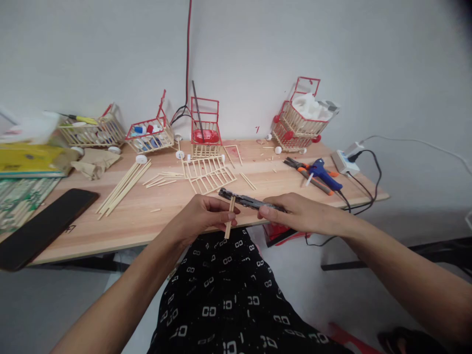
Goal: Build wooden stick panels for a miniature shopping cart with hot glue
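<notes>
Just above the table's front edge, my left hand (212, 212) pinches a couple of short wooden sticks (230, 219) held roughly upright. My right hand (295, 212) is closed around a dark, worn utility knife (247, 200), whose far end lies across the tops of the sticks. Whether its blade is out cannot be made out. Beyond my hands a flat wooden stick grid (208, 175) lies on the table. Loose short sticks (162, 179) lie to its left, with a bundle of longer sticks (123, 189) farther left.
Stick-built carts (204, 132) with red handles and white wheels stand along the wall, one filled with white material (309, 105). A blue glue gun (324, 174), pliers (306, 172) and a power strip (344, 162) with cords lie right. A black phone (47, 226) lies left.
</notes>
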Action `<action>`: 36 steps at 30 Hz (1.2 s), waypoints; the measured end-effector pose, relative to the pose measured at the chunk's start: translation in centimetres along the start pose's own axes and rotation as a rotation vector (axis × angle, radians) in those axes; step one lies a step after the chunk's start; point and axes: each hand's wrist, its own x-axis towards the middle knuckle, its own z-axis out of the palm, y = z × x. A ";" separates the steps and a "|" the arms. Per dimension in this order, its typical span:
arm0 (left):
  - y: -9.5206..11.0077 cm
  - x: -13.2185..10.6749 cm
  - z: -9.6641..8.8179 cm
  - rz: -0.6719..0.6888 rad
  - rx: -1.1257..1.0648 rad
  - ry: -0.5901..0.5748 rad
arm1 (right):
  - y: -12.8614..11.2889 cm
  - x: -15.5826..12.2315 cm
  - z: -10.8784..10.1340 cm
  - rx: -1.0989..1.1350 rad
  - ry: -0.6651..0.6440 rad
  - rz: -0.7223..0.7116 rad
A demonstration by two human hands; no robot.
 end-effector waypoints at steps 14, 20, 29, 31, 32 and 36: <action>-0.2 -0.1 0.2 0.005 -0.025 0.000 | 0.0 -0.1 0.0 -0.118 0.051 -0.026; 0.0 -0.5 0.4 0.081 0.070 0.079 | 0.0 -0.2 0.3 -0.174 0.135 -0.033; 0.7 -2.0 1.5 0.268 0.365 0.246 | -0.3 -0.8 0.9 -0.313 0.271 -0.064; 0.8 -2.3 1.7 0.285 0.439 0.291 | -0.2 -1.0 1.0 -0.339 0.303 -0.089; 0.7 -2.4 1.8 0.290 0.472 0.313 | -0.2 -1.0 1.0 -0.356 0.315 -0.101; 0.5 -2.6 1.9 0.295 0.506 0.337 | -0.2 -1.2 1.1 -0.402 0.312 -0.107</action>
